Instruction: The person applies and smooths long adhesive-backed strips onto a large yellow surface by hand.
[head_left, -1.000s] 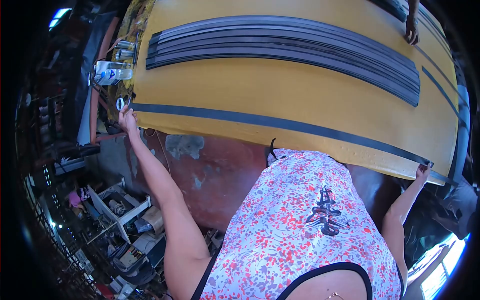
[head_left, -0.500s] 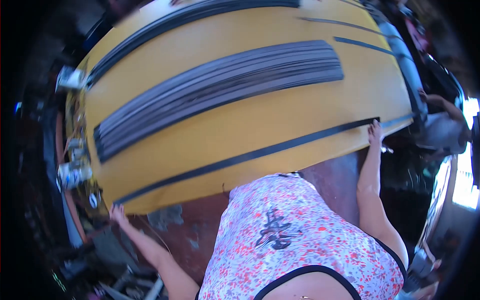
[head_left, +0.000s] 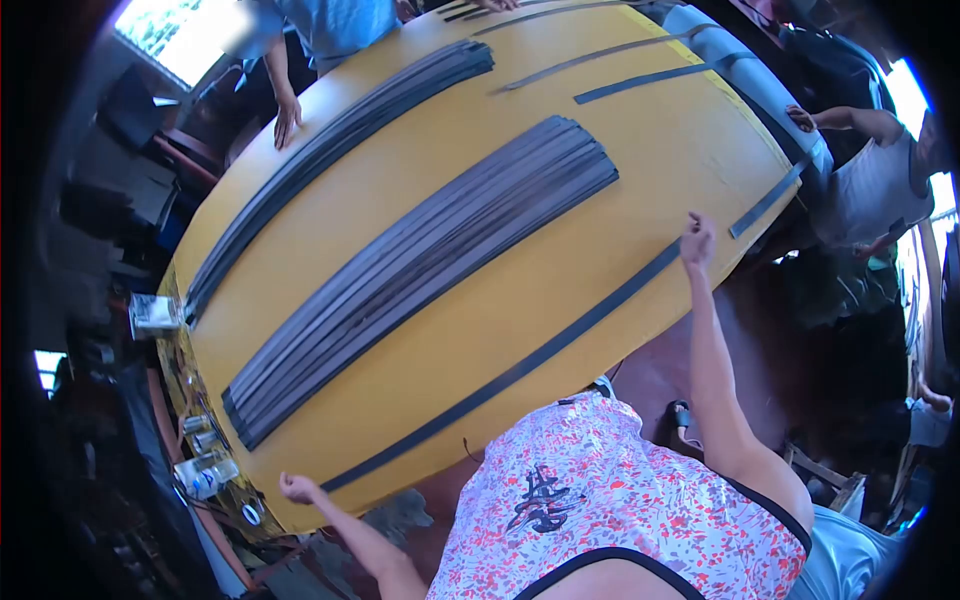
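Observation:
A long dark strip (head_left: 520,370) lies across the near part of the yellow-covered table (head_left: 640,330). My left hand (head_left: 298,488) is just beyond the strip's left end, fingers loosely bent, with nothing visible in it. At the strip's other end is my right hand (head_left: 698,243), its fingers partly apart and apparently holding nothing; the hand hides the tip of the strip. Farther in, a wide bundle of grey-black strips (head_left: 420,270) lies side by side.
A second bundle of strips (head_left: 330,170) runs along the far side, near a co-worker's hand (head_left: 287,120). Single strips (head_left: 650,80) lie at the right end, where another person (head_left: 875,185) stands. Containers (head_left: 207,473) sit at the left edge.
My hands have come off the strip's ends, the left moving past its end and the right lifting. The view has turned, bringing a co-worker at the far side into sight.

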